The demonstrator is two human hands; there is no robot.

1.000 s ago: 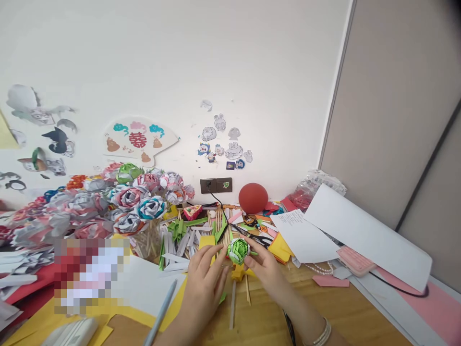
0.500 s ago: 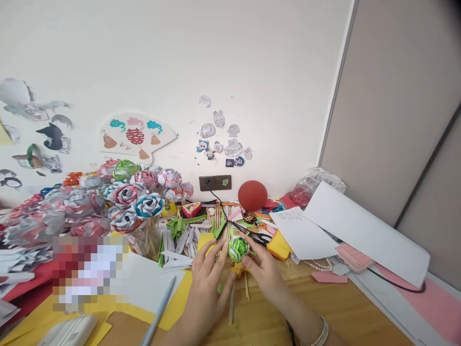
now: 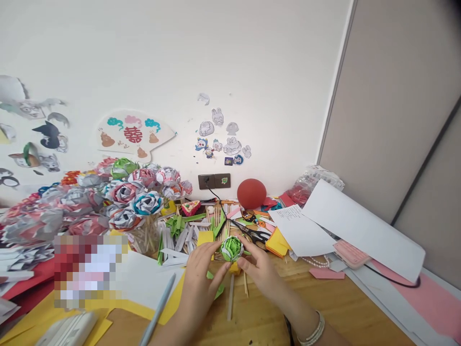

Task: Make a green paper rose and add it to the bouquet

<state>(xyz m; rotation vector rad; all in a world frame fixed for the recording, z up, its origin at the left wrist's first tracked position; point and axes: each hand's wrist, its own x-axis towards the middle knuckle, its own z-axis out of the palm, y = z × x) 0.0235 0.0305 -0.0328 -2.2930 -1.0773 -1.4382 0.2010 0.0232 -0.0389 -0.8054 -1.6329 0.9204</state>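
On my feed, the underside of the green-and-white paper flower point(image 3: 231, 248) is lost behind its petals and the fingers, so I can't make out a stem. It sits between the two hands. The left hand point(image 3: 202, 269) grasps it by the left and lower edge with index finger and thumb; the right hand point(image 3: 264, 269) grasps the opposite side, thumb in front, its fingertips partly hidden behind the bloom. Both forearms point(image 3: 292, 307) run out of my view at the bottom, and a silvery bracelet point(image 3: 317, 332) rings the right wrist. Left of the left fingers, a pixelated patch point(image 3: 90, 269) blots out whatever lies there, and a grey-blue pen point(image 3: 157, 310) and a pale plastic device point(image 3: 70, 331) are cut off by the lower edge. The writing on the sheet point(image 3: 301, 229) to the right of the right fingers is too small to read.

The flower is a round head of creased, overlapping paper petals, green with white edging. Just below the fingertips I see a yellow piece point(image 3: 235, 268), partly covered, with a flat, pale strip point(image 3: 230, 298) and a thin wooden stick point(image 3: 246, 284) on the grained tabletop point(image 3: 266, 317). Beyond the left fingers lie narrow green and white paper strips point(image 3: 175, 227); farther left, crumpled paper flowers point(image 3: 125, 192) stand in a clear container point(image 3: 145, 239).
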